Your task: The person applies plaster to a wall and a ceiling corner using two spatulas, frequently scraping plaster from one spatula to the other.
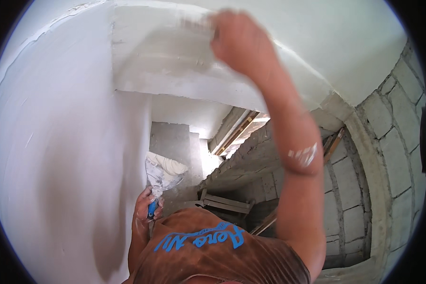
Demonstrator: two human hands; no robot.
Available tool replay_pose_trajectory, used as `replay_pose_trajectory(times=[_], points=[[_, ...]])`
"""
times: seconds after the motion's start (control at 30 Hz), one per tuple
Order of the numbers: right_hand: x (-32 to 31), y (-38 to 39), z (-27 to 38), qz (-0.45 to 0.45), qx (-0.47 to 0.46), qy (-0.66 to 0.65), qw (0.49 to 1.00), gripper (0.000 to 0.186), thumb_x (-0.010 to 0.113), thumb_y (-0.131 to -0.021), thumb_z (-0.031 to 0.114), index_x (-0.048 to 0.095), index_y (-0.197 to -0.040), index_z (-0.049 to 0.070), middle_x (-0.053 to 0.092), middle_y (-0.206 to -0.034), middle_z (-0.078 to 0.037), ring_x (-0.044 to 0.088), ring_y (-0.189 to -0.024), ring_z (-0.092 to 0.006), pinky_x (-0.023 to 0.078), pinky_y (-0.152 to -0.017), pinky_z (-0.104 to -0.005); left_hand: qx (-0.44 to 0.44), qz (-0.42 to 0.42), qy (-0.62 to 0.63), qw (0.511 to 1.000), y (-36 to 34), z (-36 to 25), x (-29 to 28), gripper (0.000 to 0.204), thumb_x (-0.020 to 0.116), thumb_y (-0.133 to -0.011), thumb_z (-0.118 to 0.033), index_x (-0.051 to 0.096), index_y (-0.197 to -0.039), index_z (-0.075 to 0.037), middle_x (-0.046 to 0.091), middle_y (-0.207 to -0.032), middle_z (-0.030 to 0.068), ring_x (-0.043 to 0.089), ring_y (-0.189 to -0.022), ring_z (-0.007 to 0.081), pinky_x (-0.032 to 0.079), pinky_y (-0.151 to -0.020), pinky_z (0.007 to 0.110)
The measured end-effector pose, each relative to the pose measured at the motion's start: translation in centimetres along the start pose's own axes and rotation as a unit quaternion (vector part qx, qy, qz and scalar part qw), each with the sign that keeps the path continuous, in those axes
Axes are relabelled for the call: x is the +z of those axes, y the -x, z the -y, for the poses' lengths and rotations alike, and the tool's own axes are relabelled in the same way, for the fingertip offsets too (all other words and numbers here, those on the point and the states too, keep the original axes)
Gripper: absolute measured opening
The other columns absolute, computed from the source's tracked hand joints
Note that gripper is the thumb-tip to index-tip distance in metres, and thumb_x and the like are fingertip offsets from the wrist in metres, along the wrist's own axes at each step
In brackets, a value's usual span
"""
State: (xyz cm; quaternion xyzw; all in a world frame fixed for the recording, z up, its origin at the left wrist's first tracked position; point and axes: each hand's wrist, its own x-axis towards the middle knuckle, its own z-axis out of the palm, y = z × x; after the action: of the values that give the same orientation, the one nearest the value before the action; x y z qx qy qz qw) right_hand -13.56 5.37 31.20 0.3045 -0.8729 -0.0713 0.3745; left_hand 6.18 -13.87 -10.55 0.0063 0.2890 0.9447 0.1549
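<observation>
Low at centre, my left hand (144, 204) is wrapped round the blue handle of a wide scraper (153, 208), whose blade bears a heap of pale plaster (167, 165). My right hand (236, 40) is raised high, closed on a blurred flat tool (194, 23) at the white plastered beam (175, 71) overhead. Motion blur hides that tool's exact shape. My right forearm has white smears near the elbow.
A smooth white wall (66, 156) fills the left. Bare concrete block walls (393, 161) stand on the right. Below are grey concrete steps (168, 135), an opening with wooden strips (236, 132), a plank frame (225, 204) and a leaning timber (335, 144).
</observation>
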Motion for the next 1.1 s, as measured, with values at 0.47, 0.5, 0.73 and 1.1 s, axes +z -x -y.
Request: replay_pose_trajectory(times=[0.47, 0.5, 0.73, 1.1], points=[[0.0, -4.9, -0.3, 0.103, 0.031, -0.002, 0.994, 0.029, 0.051, -0.085, 0.005, 0.067, -0.108, -0.002, 0.066, -0.109, -0.023, 0.062, -0.102, -0.0374, 0.049, -0.09, -0.0443, 0.028, -0.07, 0.033, 0.997, 0.7, 1.1, -0.9, 0.035, 0.053, -0.091, -0.017, 0.045, -0.123, -0.004, 0.059, -0.074, 0.014, 0.046, -0.041, 0.0153, 0.038, -0.031, 0.026], [2.0, -3.8, -0.4, 0.028, -0.012, 0.026, 0.999, 0.028, 0.051, -0.085, 0.004, 0.065, -0.108, -0.003, 0.064, -0.111, -0.023, 0.061, -0.102, -0.0382, 0.049, -0.09, -0.0444, 0.032, -0.065, 0.035, 0.997, 0.5, 1.2, -0.8, 0.033, 0.052, -0.091, -0.015, 0.045, -0.122, -0.005, 0.059, -0.074, 0.0146, 0.047, -0.041, 0.0158, 0.038, -0.031, 0.026], [16.3, 9.0, 4.7, -0.137, 0.013, 0.013, 0.99, 0.038, 0.054, -0.083, 0.011, 0.061, -0.119, 0.004, 0.054, -0.127, -0.026, 0.053, -0.108, -0.041, 0.04, -0.087, -0.0596, 0.047, -0.042, 0.039, 0.997, -0.3, 1.1, -0.3, 0.031, 0.052, -0.092, -0.016, 0.045, -0.12, -0.004, 0.058, -0.073, 0.0157, 0.046, -0.041, 0.0163, 0.039, -0.031, 0.026], [11.6, 10.9, 4.0, 0.081, -0.136, -0.134, 0.978, 0.043, 0.058, -0.076, 0.007, 0.058, -0.118, 0.001, 0.06, -0.111, -0.024, 0.059, -0.096, -0.0381, 0.049, -0.089, -0.0465, 0.026, -0.043, 0.015, 0.999, 0.8, 1.0, -0.6, 0.038, 0.054, -0.09, -0.016, 0.045, -0.124, -0.001, 0.06, -0.074, 0.0179, 0.048, -0.041, 0.0179, 0.039, -0.032, 0.028]])
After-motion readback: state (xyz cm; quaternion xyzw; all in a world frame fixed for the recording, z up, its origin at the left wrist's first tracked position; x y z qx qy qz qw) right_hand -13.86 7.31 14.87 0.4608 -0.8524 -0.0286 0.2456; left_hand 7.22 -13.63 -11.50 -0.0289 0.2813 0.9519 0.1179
